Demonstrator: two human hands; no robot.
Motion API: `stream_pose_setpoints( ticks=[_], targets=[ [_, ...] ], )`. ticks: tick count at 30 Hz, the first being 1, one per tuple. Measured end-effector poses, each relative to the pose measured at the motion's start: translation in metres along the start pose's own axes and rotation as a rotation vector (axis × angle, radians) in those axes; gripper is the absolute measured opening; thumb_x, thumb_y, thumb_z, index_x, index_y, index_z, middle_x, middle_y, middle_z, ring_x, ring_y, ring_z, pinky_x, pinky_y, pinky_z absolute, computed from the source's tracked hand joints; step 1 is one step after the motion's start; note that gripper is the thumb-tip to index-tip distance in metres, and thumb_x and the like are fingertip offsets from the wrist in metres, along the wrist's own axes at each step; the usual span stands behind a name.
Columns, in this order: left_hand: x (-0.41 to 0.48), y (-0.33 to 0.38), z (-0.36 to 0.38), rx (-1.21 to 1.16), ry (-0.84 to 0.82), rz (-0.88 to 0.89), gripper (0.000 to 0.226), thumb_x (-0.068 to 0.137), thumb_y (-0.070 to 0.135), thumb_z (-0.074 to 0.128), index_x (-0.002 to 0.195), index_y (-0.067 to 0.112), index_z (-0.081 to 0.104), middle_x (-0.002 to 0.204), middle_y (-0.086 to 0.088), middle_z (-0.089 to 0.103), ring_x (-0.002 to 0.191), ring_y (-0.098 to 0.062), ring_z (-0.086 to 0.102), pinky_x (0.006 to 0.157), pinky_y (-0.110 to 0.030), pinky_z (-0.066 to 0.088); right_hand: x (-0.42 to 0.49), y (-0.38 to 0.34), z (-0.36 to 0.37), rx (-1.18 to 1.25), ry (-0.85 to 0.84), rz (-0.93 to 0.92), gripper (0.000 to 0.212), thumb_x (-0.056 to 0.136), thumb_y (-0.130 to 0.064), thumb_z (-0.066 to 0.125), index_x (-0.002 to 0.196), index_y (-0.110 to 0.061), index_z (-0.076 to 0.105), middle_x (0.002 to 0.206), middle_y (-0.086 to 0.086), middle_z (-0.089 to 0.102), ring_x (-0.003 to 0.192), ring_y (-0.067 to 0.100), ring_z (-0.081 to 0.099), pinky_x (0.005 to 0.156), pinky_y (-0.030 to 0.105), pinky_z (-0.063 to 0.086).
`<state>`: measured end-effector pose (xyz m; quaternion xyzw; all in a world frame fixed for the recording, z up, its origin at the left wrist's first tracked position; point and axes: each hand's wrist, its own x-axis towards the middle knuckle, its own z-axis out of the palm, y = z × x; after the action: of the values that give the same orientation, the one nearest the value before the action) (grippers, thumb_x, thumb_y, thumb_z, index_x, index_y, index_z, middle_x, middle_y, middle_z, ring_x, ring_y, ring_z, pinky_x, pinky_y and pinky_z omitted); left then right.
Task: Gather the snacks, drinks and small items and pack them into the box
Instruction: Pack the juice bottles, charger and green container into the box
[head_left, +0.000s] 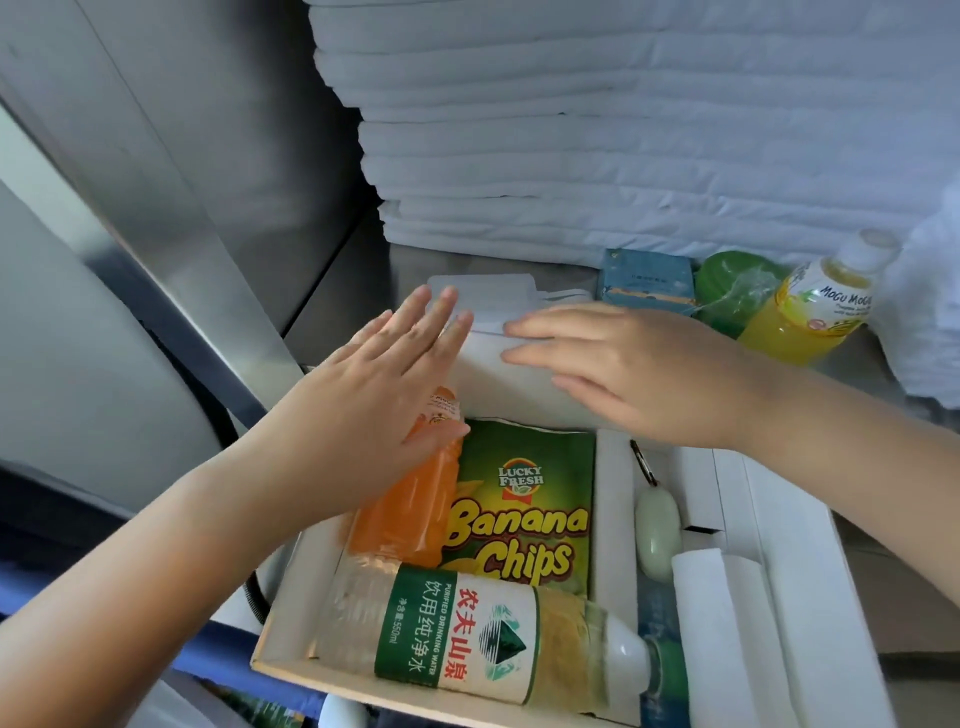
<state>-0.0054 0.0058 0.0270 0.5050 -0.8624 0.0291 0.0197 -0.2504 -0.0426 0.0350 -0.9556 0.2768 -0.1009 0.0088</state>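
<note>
The box (298, 597) is white and stands open on the steel counter (337, 306), directly under both hands. Its rear flap (498, 389) stands up at the far side. The right hand (639, 364) lies flat on this flap, with straight fingers that point to the left, and it holds nothing. The left hand (384, 374) is also spread open with straight fingers. Its fingertips reach the left end of the same flap, and its thumb is above the top of the orange drink bottle (410, 499). I cannot tell if the thumb touches the bottle.

In the big compartment of the box, the orange drink bottle lies along the left wall. The Banana Chips bag (524, 499) lies just beside it on the right. A water bottle (467, 634) with a green and white label lies across the near side, over the lower edge of the bag. In the narrow compartment on the right there is a pale green small item (657, 535) with a clip on it.

Outside the box, beyond the right hand, a yellow Mogu Mogu bottle (800, 317) leans on the counter, next to a green round container (737, 291) and a small blue carton (647, 283). A tall stack of flat white boxes (623, 130) stands behind them.
</note>
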Motion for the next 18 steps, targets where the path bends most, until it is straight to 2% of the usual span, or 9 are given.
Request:
stream_pose_setpoints(
  ticks=[3,5,6,7,8,9,12,15,18],
  targets=[
    [0.019,0.000,0.009,-0.026,0.073,0.015,0.070,0.089,0.065,0.001,0.140,0.027,-0.026,0.146,0.010,-0.032,0.133,-0.005,-0.034,0.101,-0.016,-0.029,-0.016,0.012,0.000,0.024,0.053,0.101,0.045,0.095,-0.016,0.052,0.140,-0.019,0.045,0.140,0.000,0.047,0.128,0.013,0.043,0.108,0.030,0.034],
    [0.028,0.003,0.016,-0.028,0.037,0.016,0.071,0.092,0.059,0.014,0.145,0.024,-0.018,0.153,0.005,-0.019,0.141,-0.011,-0.019,0.108,-0.021,-0.022,-0.025,0.016,0.005,0.067,-0.013,0.183,0.053,0.096,-0.020,0.050,0.146,-0.023,0.031,0.141,-0.002,0.044,0.127,0.009,0.038,0.108,0.024,0.029],
    [0.032,0.005,0.018,-0.009,0.021,0.017,0.074,0.092,0.054,0.028,0.149,0.021,-0.005,0.158,-0.001,0.002,0.145,-0.018,0.002,0.114,-0.028,-0.009,-0.029,0.016,0.009,0.073,-0.065,0.220,0.057,0.097,-0.022,0.048,0.148,-0.027,0.024,0.139,-0.002,0.045,0.124,0.010,0.040,0.104,0.025,0.033],
    [0.033,0.008,0.019,0.011,0.007,0.020,0.074,0.090,0.049,0.042,0.150,0.016,0.014,0.152,-0.006,0.029,0.139,-0.025,0.028,0.114,-0.036,0.011,-0.032,0.017,0.013,0.067,-0.107,0.247,0.059,0.097,-0.024,0.046,0.149,-0.031,0.018,0.136,-0.002,0.046,0.119,0.012,0.044,0.097,0.028,0.038],
    [0.034,0.009,0.019,0.021,0.021,0.025,0.070,0.086,0.045,0.052,0.145,0.014,0.030,0.138,-0.007,0.049,0.125,-0.027,0.048,0.108,-0.041,0.029,-0.033,0.017,0.016,0.070,-0.121,0.266,0.059,0.097,-0.025,0.044,0.149,-0.035,0.016,0.134,-0.003,0.048,0.116,0.014,0.048,0.092,0.030,0.042],
    [0.035,0.008,0.020,0.022,0.053,0.029,0.064,0.086,0.043,0.055,0.141,0.014,0.039,0.125,-0.005,0.059,0.113,-0.027,0.057,0.101,-0.043,0.039,-0.033,0.017,0.017,0.088,-0.112,0.281,0.058,0.098,-0.026,0.043,0.148,-0.037,0.016,0.135,-0.004,0.049,0.115,0.014,0.050,0.090,0.032,0.044],
    [0.034,0.004,0.024,-0.019,0.111,0.018,0.057,0.087,0.045,0.049,0.138,0.019,0.044,0.117,0.000,0.062,0.106,-0.023,0.059,0.096,-0.040,0.042,-0.033,0.020,0.015,0.173,-0.065,0.330,0.050,0.098,-0.026,0.042,0.144,-0.041,0.026,0.139,-0.011,0.048,0.118,0.008,0.050,0.093,0.030,0.045],
    [0.033,0.004,0.025,-0.024,0.145,0.030,0.054,0.091,0.045,0.048,0.137,0.018,0.045,0.116,0.001,0.063,0.105,-0.024,0.061,0.096,-0.038,0.038,-0.038,0.023,0.012,0.224,0.018,0.402,0.038,0.098,-0.026,0.046,0.135,-0.035,0.047,0.125,-0.016,0.057,0.110,0.000,0.051,0.091,0.021,0.042],
    [0.032,0.004,0.025,-0.018,0.164,0.030,0.060,0.083,0.044,0.051,0.137,0.017,0.047,0.113,0.001,0.065,0.102,-0.024,0.062,0.093,-0.036,0.036,-0.046,0.026,0.006,0.191,0.312,0.528,0.032,0.093,-0.021,0.055,0.125,-0.025,0.059,0.116,-0.010,0.060,0.107,0.004,0.052,0.089,0.017,0.040]
  ],
)
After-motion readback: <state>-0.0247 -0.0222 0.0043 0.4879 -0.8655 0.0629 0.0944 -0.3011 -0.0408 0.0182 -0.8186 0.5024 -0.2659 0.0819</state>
